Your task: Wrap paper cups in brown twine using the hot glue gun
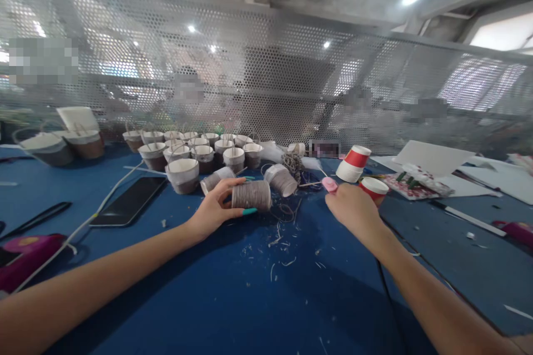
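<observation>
My left hand point(214, 205) grips a paper cup wound in grey-brown twine point(251, 196), which lies on its side with fingers and thumb around it. My right hand point(353, 208) is closed in a fist around a pink object point(330, 184); most of it is hidden, so its kind does not show. Just behind the held cup are two more wrapped cups, one lying at the right point(281, 179) and one at the left point(216, 178). A loose tangle of twine point(293, 165) is heaped beyond them. Red and white paper cups point(353, 163) stand past my right hand.
Rows of wrapped cups with handles point(204, 158) line the back. At left lie a black phone point(129, 201), a white cable point(114, 191) and a magenta tool point(31, 258). White sheets point(433, 158) and a decorated piece point(416, 182) lie right. Twine scraps litter the blue table point(250, 299).
</observation>
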Demonstrator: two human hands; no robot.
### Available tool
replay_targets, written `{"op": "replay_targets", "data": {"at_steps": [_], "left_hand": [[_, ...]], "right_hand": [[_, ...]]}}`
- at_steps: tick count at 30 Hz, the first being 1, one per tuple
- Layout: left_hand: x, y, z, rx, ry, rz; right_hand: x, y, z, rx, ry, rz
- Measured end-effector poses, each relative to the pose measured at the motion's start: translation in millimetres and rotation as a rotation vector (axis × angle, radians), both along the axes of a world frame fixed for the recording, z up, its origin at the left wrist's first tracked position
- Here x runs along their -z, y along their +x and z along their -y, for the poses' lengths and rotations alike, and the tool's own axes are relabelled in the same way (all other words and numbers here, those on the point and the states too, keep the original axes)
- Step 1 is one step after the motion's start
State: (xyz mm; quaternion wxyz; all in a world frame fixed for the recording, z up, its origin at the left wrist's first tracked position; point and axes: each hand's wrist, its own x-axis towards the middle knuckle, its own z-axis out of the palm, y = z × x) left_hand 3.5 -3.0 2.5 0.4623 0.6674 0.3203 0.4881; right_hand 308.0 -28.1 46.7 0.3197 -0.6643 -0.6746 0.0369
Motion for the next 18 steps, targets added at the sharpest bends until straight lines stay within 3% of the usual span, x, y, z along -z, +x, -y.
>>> {"op": "replay_targets", "data": {"at_steps": [4,10,18], "left_hand": [[-1.9,0.0,1.0,0.015,-0.033,0.049],[-3.3,0.0,2.0,0.011,-0.071,0.091],[-2.6,0.1,1.0,0.001,-0.078,0.100]], "right_hand": [[-10.8,-25.9,16.2,-0.147,-0.128,-0.274],[-6.3,-49.5,32.9,-0.266,-0.205,-0.716],[-5.5,-53.8,32.4,-0.301,-0.249,-0.805]]}}
